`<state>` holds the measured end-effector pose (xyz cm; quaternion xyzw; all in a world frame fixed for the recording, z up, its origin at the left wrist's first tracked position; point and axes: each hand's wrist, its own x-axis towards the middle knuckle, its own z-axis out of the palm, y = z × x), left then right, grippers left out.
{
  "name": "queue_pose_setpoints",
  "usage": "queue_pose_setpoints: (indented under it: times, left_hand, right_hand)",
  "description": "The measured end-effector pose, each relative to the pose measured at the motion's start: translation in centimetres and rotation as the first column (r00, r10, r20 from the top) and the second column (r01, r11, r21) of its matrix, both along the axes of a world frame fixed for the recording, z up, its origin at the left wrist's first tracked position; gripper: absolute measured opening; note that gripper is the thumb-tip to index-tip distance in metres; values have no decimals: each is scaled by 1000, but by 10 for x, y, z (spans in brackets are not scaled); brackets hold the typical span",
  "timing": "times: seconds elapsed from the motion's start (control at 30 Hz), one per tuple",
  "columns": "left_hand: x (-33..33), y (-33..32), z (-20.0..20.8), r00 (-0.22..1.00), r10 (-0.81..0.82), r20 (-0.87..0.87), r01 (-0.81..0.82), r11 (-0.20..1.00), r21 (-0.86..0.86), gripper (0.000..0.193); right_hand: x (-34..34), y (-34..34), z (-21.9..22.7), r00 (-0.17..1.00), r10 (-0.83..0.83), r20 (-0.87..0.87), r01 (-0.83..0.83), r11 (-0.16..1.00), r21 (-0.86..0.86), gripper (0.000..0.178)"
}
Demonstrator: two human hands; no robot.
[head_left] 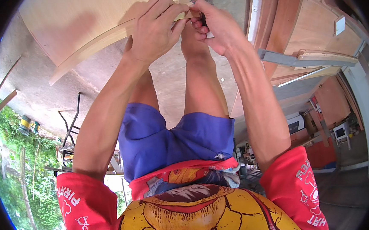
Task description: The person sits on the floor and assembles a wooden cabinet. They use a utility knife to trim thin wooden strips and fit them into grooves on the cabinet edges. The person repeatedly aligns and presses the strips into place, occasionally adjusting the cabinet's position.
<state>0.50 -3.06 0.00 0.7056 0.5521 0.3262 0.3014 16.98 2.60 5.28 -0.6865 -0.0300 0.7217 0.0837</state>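
Note:
A pale wood panel (88, 23) stretches across the upper left, and a light wood strip (98, 43) runs along its near edge. My left hand (155, 29) lies over that edge close to the panel's right corner, thumb and fingers pinched on the strip. Just to the right, my right hand (219, 27) has its fingers curled round a small dark object with a whitish part, mostly hidden in the palm. Its thumb and index finger meet the strip's end, near the left fingertips.
Wood boards (283, 27) lean at the upper right, beside a grey bar (279, 59) and stacked offcuts. A black metal stand (71, 123) is at the left, near greenery. My legs stand on a concrete floor (101, 82) below the panel.

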Motion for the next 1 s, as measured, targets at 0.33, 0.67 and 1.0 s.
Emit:
queue_pose_setpoints:
  times: [0.33,0.67,1.0]
  left_hand:
    - [1,0,-4,1000,-11,-20,11,1000,4,31]
    - [6,11,1,997,-66,-47,62,994,-91,30]
    - [-20,84,16,924,-265,275,378,533,-757,24]
  right_hand:
    - [13,-31,-16,1000,11,-26,-4,972,236,36]
    - [14,-66,-37,955,221,200,-295,798,526,50]
    - [4,-80,-31,977,52,208,-180,728,661,41]
